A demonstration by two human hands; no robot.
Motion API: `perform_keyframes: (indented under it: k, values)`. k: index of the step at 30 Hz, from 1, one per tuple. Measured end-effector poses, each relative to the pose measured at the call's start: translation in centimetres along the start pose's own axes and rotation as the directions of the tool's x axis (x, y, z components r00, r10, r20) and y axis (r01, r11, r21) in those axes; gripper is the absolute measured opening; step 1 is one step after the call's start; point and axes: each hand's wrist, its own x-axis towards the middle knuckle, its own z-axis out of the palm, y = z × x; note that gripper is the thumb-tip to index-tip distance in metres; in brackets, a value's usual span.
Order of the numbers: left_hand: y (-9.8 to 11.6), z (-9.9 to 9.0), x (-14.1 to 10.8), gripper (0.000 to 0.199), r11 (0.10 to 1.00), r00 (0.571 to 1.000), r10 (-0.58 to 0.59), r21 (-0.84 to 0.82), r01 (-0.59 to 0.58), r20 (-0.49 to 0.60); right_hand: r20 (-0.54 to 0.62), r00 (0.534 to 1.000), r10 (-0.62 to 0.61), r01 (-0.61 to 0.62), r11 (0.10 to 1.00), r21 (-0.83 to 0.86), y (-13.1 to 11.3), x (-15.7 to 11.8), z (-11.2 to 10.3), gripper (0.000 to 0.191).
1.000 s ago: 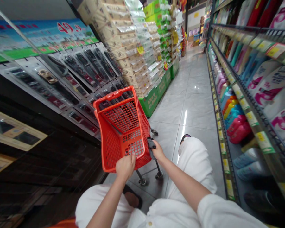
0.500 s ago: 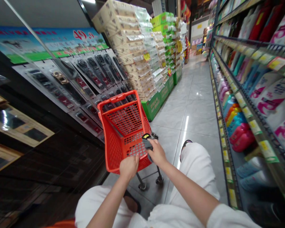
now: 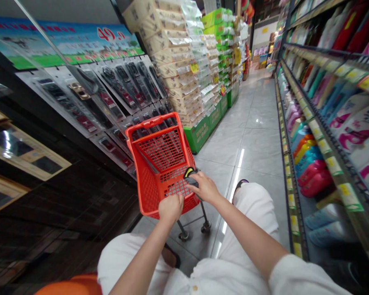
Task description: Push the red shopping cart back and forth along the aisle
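My right hand (image 3: 205, 187) is wrapped around a small grey-and-black handheld device (image 3: 190, 176) with a yellow-rimmed end, over the right side of the red shopping cart (image 3: 147, 180). The device's lower part is hidden by my fingers. Closed in a fist, my left hand (image 3: 171, 208) sits in front of the cart's near edge, lower and to the left of my right hand. Whatever it may hold is hidden, and I cannot tell whether it touches the cart. Through the grid of the basket, grey floor shows.
Hanging packaged goods (image 3: 123, 82) line the left, behind the cart. Stacked cartons (image 3: 172, 61) stand on green bases farther along. Shelves (image 3: 329, 135) with bottles run down the right. The tiled aisle (image 3: 249, 102) stretches ahead. An orange surface (image 3: 74, 284) shows beside my left leg.
My left hand has risen slightly and its fingers look more tightly curled. My right hand has tilted the device a little. The view has shifted slightly, showing more of the orange surface.
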Motion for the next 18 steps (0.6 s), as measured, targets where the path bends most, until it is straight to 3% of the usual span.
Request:
perform_keyframes:
  k: [2, 4, 6, 9, 12, 15, 18]
  values:
    - [-0.1, -0.1, -0.1, 0.063, 1.000, 1.000, 0.026, -0.009, -0.026, 0.001, -0.026, 1.000, -0.012, 0.014, 0.997, 0.070, 0.3, -2.3, 0.4, 0.033]
    - [0.0, -0.1, -0.3, 0.064, 0.999, 0.999, 0.042, -0.013, -0.041, 0.004, -0.053, 0.999, 0.006, 0.002, 0.990, 0.142, 0.9, -2.5, 0.8, 0.029]
    - [0.1, -0.2, -0.4, 0.065, 0.999, 0.999, 0.054, -0.007, -0.054, 0.003, -0.107, 0.993, 0.051, -0.026, 0.974, 0.225, 1.7, -0.4, 1.3, 0.029]
    - [0.6, -0.3, -0.3, 0.066, 0.999, 0.999, 0.041, 0.004, -0.041, -0.013, -0.209, 0.962, 0.178, -0.084, 0.915, 0.394, 3.1, 4.7, 1.9, 0.031]
    - [1.1, -0.2, 0.1, 0.065, 1.000, 1.000, -0.009, -0.002, 0.009, -0.025, -0.218, 0.946, 0.240, -0.084, 0.831, 0.550, 4.3, 8.1, 2.2, 0.028]
    - [1.3, -0.2, 0.5, 0.064, 0.999, 0.999, -0.035, -0.008, 0.035, -0.033, -0.130, 0.970, 0.206, -0.067, 0.739, 0.671, 5.1, 6.5, 2.4, 0.027]
    - [1.3, -0.3, 0.7, 0.063, 0.999, 0.999, -0.045, -0.009, 0.045, -0.030, -0.011, 0.989, 0.145, -0.091, 0.677, 0.730, 5.6, 1.6, 2.4, 0.033]
